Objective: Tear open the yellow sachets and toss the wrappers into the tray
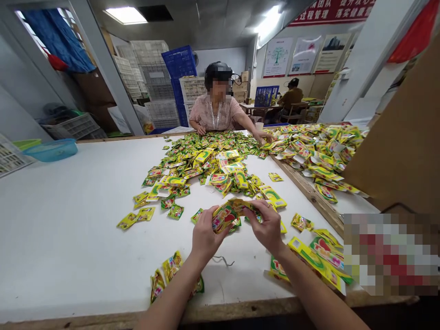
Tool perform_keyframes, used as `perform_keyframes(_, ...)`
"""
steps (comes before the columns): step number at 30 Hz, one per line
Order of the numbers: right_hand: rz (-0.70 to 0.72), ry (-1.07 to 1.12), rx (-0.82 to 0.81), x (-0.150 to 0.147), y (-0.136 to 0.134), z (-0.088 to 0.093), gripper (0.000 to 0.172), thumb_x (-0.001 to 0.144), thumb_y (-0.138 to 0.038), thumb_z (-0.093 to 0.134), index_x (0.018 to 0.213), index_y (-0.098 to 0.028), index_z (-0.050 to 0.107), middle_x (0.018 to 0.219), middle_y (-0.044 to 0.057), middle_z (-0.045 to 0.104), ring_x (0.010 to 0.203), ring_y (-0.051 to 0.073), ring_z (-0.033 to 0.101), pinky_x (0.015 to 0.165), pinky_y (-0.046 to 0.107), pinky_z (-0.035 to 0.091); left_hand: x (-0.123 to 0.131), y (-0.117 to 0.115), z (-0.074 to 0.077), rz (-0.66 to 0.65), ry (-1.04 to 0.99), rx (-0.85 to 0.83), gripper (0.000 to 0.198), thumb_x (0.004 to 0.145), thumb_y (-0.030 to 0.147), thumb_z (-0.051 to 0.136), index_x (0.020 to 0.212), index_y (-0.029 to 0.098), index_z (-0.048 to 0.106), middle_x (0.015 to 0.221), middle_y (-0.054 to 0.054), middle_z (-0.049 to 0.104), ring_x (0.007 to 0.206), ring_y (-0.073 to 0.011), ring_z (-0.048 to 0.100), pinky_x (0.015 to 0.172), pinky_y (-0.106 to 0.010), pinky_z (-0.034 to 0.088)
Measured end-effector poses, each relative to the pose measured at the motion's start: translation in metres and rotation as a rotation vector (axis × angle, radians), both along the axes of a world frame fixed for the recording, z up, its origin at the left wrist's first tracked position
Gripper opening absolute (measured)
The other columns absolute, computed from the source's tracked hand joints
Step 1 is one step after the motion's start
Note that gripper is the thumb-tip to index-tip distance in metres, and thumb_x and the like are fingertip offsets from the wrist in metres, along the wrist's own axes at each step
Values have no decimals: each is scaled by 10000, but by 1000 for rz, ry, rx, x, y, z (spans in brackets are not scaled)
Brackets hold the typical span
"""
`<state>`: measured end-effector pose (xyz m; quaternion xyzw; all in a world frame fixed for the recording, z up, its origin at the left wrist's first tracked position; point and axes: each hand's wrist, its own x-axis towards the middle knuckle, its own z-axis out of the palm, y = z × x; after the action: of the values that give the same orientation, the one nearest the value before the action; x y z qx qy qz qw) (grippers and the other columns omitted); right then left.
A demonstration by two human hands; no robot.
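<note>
Both hands, the left hand [206, 237] and the right hand [265, 227], pinch a crumpled yellow-green foil sachet [225, 215] between thumbs and bunched fingers, holding it just above a white-topped table [68, 220]; working this one sachet is the step in hand, and the next move calls for a steady pinch on it. Loose glossy sachets [302, 222] lie near both forearms, and a broad yellow-green heap of sachets [206, 167] stands in the way further out, where a seated co-worker [216, 103] has one hand [264, 136] among them
</note>
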<state>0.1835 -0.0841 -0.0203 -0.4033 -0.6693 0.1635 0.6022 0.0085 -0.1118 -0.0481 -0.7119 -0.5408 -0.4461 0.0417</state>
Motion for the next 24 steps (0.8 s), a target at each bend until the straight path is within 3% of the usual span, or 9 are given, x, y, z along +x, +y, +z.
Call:
perform_keyframes(6, 209, -136, -250, 12, 8, 3, 145, 779, -245, 569, 792, -174, 694, 712, 42, 650, 652, 160, 590, 584, 269, 476, -7, 3, -4, -20, 140, 103, 432, 825, 441, 568, 1161, 194, 455, 963, -72, 630, 871, -212, 609, 722, -329, 491)
perform_keyframes(12, 73, -150, -120, 13, 6, 2, 158, 750, -207, 569, 836, -189, 701, 798, 62, 624, 759, 181, 598, 673, 295, 504, -4, 2, -3, 7, 166, 104, 449, 820, 421, 583, 1175, 179, 451, 969, -79, 630, 844, -205, 598, 725, -322, 481)
perform_keyframes(16, 106, -220, -46, 7, 0, 3, 237, 762, -165, 539, 921, -225, 704, 812, 49, 621, 753, 170, 597, 672, 294, 504, -7, 1, -2, 46, 301, 122, 418, 851, 377, 543, 1208, 186, 438, 944, -81, 625, 797, -203, 586, 700, -314, 467)
perform_keyframes(19, 135, -190, -47, 5, -1, 5, 260, 807, -193, 515, 990, -255, 690, 853, 48, 615, 797, 171, 594, 699, 306, 503, -7, 0, -1, 18, 210, 89, 434, 835, 404, 559, 1197, 204, 428, 960, -72, 623, 829, -208, 591, 718, -321, 476)
perform_keyframes(24, 142, -241, -127, 10, -1, 6, 248, 763, -151, 511, 875, -229, 718, 780, 46, 603, 706, 157, 571, 628, 287, 496, -5, -3, -1, -65, 141, 132, 364, 848, 374, 547, 1151, 207, 434, 953, -64, 626, 846, -200, 594, 738, -317, 475)
